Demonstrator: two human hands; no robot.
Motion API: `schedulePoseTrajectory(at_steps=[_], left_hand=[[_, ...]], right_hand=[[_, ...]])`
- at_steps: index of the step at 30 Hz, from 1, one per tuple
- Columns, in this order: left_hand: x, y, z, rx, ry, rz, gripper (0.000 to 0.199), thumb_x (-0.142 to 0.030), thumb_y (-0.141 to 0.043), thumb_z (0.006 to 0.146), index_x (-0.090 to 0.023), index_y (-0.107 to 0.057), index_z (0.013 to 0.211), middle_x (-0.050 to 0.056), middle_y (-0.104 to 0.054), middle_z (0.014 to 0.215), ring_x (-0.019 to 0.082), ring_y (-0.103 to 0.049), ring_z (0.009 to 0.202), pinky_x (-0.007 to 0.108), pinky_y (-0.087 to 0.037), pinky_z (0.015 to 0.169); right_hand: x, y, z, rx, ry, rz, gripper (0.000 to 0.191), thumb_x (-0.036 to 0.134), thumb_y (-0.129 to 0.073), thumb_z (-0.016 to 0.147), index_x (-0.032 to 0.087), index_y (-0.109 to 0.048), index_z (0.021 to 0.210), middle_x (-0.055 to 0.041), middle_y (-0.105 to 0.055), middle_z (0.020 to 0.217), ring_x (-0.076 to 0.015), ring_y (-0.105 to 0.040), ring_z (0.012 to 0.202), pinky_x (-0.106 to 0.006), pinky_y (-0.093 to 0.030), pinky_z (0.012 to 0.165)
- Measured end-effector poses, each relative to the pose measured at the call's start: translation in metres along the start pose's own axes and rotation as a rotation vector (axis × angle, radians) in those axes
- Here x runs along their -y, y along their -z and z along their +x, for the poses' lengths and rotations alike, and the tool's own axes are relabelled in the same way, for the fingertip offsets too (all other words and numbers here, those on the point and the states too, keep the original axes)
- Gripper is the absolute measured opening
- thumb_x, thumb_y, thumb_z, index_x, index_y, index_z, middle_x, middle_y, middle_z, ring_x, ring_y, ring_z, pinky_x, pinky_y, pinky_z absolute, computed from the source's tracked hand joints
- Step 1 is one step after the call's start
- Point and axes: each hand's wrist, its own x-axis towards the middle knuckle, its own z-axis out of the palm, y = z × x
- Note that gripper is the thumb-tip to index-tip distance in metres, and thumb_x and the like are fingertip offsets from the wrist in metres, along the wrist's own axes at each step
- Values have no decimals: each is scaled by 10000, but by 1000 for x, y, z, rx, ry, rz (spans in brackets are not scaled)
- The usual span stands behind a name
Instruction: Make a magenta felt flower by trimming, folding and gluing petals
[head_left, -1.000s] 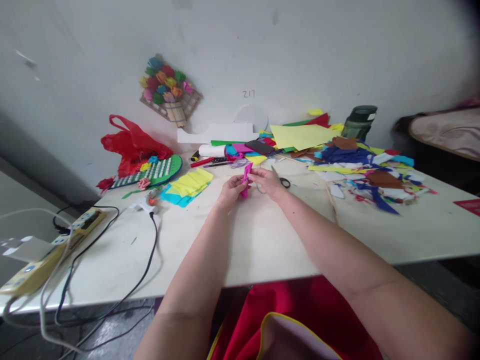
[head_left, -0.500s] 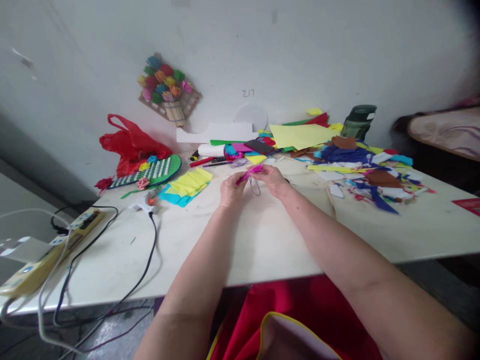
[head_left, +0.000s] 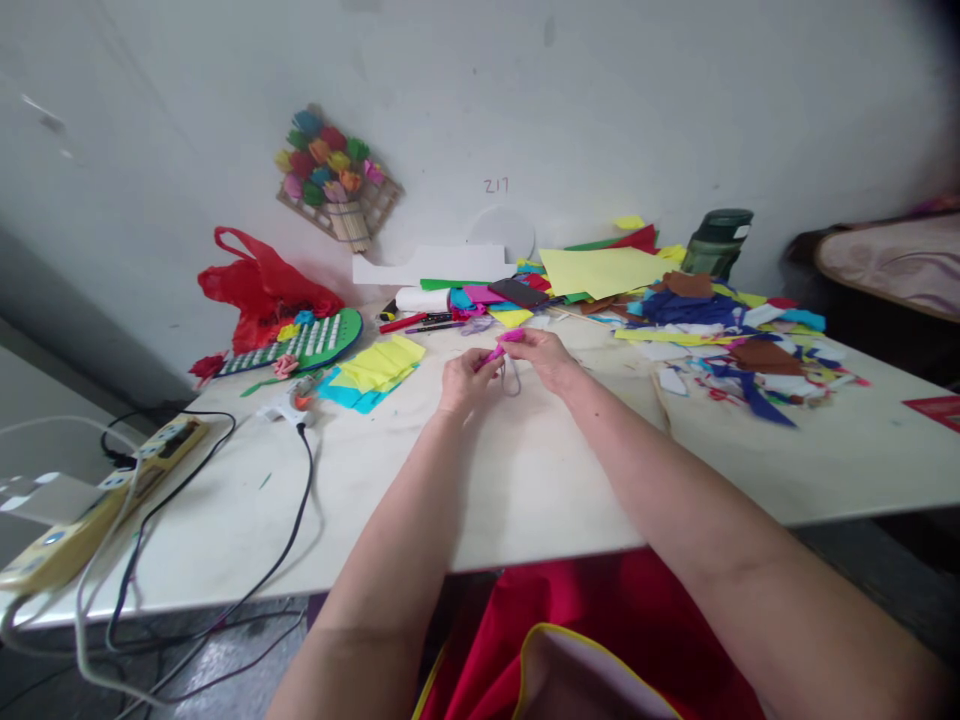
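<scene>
Between my two hands, just above the white table [head_left: 555, 470], is a narrow gathered strip of magenta paper [head_left: 493, 355]. My left hand [head_left: 463, 382] is closed on its lower left end. The fingertips of my right hand [head_left: 545, 357] pinch its upper right end. A thin pale loop of thread or wire [head_left: 513, 385] hangs below the paper between the hands; where it is fastened is hidden. Left of my left hand lie yellow paper pieces [head_left: 382, 363] on blue paper pieces [head_left: 365, 403].
At left are a glue gun [head_left: 289, 405] with its cord, a power strip [head_left: 120, 500], a green board with flowers [head_left: 330, 340] and a red plastic bag [head_left: 259, 290]. Scraps [head_left: 757, 360] and a dark green bottle [head_left: 718, 243] stand at right. Pens [head_left: 435, 322] lie ahead.
The magenta paper's right end looks narrower and more covered by my right fingers than before, where its fringe spread out. My left fingers have shifted slightly along it.
</scene>
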Motion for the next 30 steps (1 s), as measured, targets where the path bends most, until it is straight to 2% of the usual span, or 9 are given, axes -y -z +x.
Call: schedulePoseTrajectory(at_steps=[3,6,8,10,14,17,20,24,30], left_hand=[[-1,2,1,-3,134,-300,301,-414,-710,708,-143,-661,829,95,-724,823,170,-666,630,250,-458,549],[-1,6,1,-71,207,-464,334,-414,-760,653,-133,-645,791,93,-717,793,155,-650,586,254,-461,540],[0,8,1,-95,238,-535,336,-400,-776,642,-131,-641,791,80,-711,774,142,-642,577,266,-487,578],[1,9,2,-114,271,-600,317,-380,-771,662,-129,-636,800,69,-704,761,129,-636,574,272,-508,614],[1,10,3,-119,352,-758,212,-299,-711,758,-123,-610,819,57,-688,746,108,-627,581,264,-534,658],[0,10,3,-83,393,-868,110,-213,-643,819,-114,-595,812,64,-672,749,113,-633,610,293,-553,719],[-2,10,3,-48,407,-951,54,-143,-583,849,-111,-595,807,68,-661,762,121,-641,657,320,-557,796],[-5,11,2,-25,401,-1016,95,-90,-526,862,-119,-608,825,77,-665,792,129,-650,730,327,-532,889],[-6,12,1,-19,355,-1013,114,-73,-506,865,-124,-599,825,64,-661,819,118,-645,725,347,-510,918]], right_hand=[[8,13,2,-18,20,-367,357,487,-619,765,182,-710,927,-59,-705,882,-182,-617,818,-322,-479,761],[22,29,4,-214,-19,-959,287,385,-575,826,183,-712,975,-107,-703,990,-240,-622,963,-364,-469,835],[29,35,5,-231,-161,-1255,272,278,-580,813,175,-706,1030,-143,-683,1081,-271,-619,1027,-380,-472,843],[31,38,5,-140,-321,-1414,314,226,-607,770,151,-702,1060,-176,-668,1115,-295,-625,1032,-384,-485,821],[27,36,4,-23,-424,-1514,416,198,-622,736,98,-673,1137,-225,-637,1162,-335,-597,1093,-390,-493,821],[25,36,3,-28,-419,-1531,438,206,-610,749,82,-657,1167,-240,-624,1183,-352,-566,1151,-391,-492,837],[24,36,3,-17,-408,-1509,395,226,-637,747,114,-682,1124,-232,-657,1113,-325,-617,1082,-396,-497,836],[24,36,4,-32,-327,-1451,349,282,-681,737,118,-710,1044,-242,-675,1023,-344,-639,1039,-443,-492,840],[31,39,3,-92,-312,-1501,328,201,-651,730,134,-707,1046,-200,-679,1075,-312,-632,1039,-403,-494,840]])
